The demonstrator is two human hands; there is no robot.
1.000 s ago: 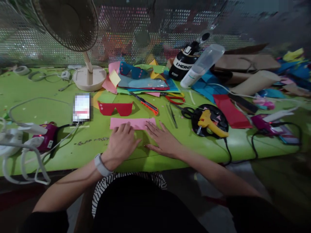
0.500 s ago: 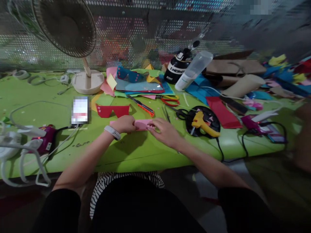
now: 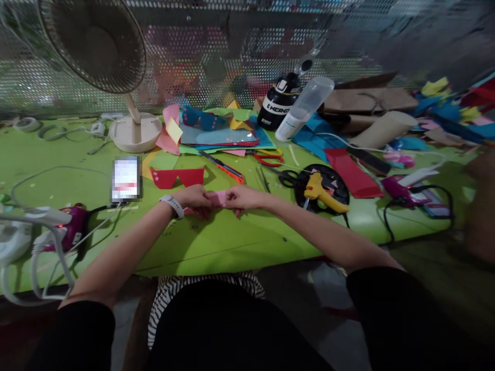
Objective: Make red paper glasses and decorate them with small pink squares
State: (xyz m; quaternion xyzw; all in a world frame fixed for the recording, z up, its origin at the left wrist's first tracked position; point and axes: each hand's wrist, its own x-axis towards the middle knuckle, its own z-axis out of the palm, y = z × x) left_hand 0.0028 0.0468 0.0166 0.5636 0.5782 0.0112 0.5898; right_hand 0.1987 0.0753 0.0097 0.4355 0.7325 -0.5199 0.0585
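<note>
Where the two hands nearly meet, the strip (image 3: pixel 217 199), pink, lies between them, over the near half of the table (image 3: pixel 216 247) and just nearer us than the red glasses (image 3: pixel 162 179). Our left hand (image 3: pixel 195 197) has its fingers bent down and closed on the strip's left part; our right hand (image 3: pixel 243 198) pinches the right part, thumb and fingers drawn together. Only the middle shows well, with a little pink by the left fingers. We cannot tell whether the underside touches the table.

Handling, as we judge it: paper or thin card, next to no weight, bends readily, has little stiffness across its length. Grip looks easy rather than slippery. Weak point is the surface: a hard pinch would crease it, a sideways pull could tear it. Best hold, we reckon, is near both ends, by the long edges, fingertips flat and light, middle left unpressed.

Further out: cutter (image 3: pixel 228 169) beyond the hands, orange; tweezers (image 3: pixel 264 180) beyond the right wrist; scissors (image 3: pixel 279 173) next along, reaching toward the black dish (image 3: pixel 342 191), where the yellow glue gun (image 3: pixel 325 197) rests. Phone (image 3: pixel 126 178) left of the glasses, fan (image 3: pixel 135 133) behind it.
</note>
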